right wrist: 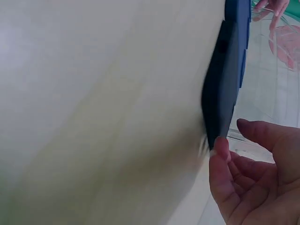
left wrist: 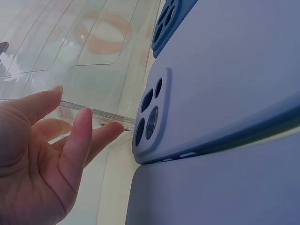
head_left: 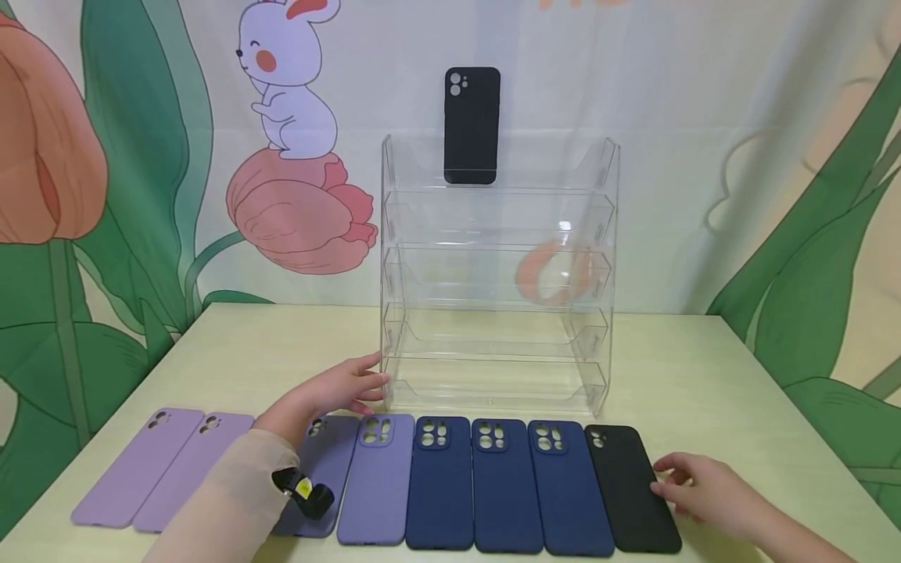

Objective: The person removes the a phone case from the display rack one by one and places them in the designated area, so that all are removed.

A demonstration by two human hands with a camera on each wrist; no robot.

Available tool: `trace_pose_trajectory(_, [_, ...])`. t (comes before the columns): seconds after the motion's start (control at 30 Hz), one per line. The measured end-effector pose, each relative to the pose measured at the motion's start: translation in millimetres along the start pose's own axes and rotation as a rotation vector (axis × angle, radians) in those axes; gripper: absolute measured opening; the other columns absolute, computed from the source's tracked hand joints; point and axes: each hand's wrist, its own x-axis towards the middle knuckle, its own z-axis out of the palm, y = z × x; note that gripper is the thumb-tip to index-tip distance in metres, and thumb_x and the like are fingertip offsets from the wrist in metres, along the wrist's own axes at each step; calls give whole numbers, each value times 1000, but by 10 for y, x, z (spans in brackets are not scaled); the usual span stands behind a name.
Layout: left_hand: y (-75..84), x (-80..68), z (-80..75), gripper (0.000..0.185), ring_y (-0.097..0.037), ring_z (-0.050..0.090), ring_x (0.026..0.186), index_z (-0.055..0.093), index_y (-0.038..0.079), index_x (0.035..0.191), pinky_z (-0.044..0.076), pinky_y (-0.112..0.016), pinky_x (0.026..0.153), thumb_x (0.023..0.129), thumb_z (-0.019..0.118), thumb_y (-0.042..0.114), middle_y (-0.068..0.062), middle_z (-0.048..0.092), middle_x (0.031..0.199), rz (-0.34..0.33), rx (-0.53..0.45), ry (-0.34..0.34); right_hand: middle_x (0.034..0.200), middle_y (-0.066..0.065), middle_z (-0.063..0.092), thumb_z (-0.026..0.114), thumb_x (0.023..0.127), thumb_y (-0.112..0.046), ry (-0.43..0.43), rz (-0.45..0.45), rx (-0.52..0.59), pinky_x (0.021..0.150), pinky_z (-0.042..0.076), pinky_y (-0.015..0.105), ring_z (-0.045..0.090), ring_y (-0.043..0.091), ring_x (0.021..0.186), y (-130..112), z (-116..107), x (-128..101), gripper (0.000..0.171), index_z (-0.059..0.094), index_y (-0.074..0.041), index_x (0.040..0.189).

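Observation:
A clear acrylic tiered rack (head_left: 493, 367) stands on the table, with one black phone case (head_left: 470, 129) upright in its top tier. My left hand (head_left: 345, 387) is at the rack's lower left edge, fingers extended against it; the left wrist view shows this hand (left wrist: 44, 154) beside a purple case (left wrist: 211, 84). On the right, my right hand (head_left: 711, 493) is at the right edge of a black phone case (head_left: 637, 489) lying flat. In the right wrist view its fingertips are by that case's corner, the thumb apart from it.
In a row left of the flat black case lie three navy cases (head_left: 439, 493), two darker purple cases (head_left: 376, 493) and two light lilac cases (head_left: 137, 477). My left forearm, with a wrist camera (head_left: 310, 496), partly covers the row. A printed curtain (head_left: 676, 156) hangs behind the table.

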Motion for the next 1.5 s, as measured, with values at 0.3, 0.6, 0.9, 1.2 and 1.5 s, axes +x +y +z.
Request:
trace_pose_trajectory(0.3, [-4, 3, -12, 70, -33, 50, 120, 17, 12, 150, 52, -34, 78, 94, 54, 32, -21, 40, 140, -3, -2, -3, 90, 7, 64, 61, 91, -20, 34, -209, 26, 67, 50, 31, 62, 18, 77, -158, -212, 102, 37, 58, 9, 113])
trace_pose_trajectory(0.6, [-16, 10, -16, 69, -32, 50, 119, 18, 12, 150, 52, -35, 78, 95, 54, 32, -22, 41, 140, 3, -11, -7, 108, 16, 63, 58, 94, -27, 133, -374, 214, 78, 51, 26, 62, 20, 94, -682, -543, 348, 44, 54, 7, 121])
trace_pose_trajectory(0.9, [-13, -2, -3, 67, -34, 51, 118, 18, 11, 150, 53, -35, 77, 96, 52, 30, -23, 42, 139, -3, -23, 3, 114, 19, 61, 56, 95, -27, 148, -481, 309, 81, 49, 19, 61, 9, 94, -1292, -802, 733, 41, 54, 4, 122])
trace_pose_trajectory(1.2, [39, -13, -2, 67, -34, 50, 119, 18, 12, 150, 52, -36, 78, 95, 53, 31, -22, 42, 139, 6, -22, 0, 115, 20, 60, 55, 95, -24, 191, -534, 354, 79, 49, 19, 61, 8, 93, -1706, -962, 1017, 39, 53, 5, 122])
trace_pose_trajectory(1.5, [4, -16, 10, 64, -35, 51, 118, 20, 10, 149, 53, -36, 75, 96, 52, 26, -22, 44, 137, -4, -36, 3, 119, 19, 59, 54, 96, -25, 254, -536, 437, 86, 48, 26, 60, 17, 100, -2195, -1117, 1293, 40, 52, 3, 124])
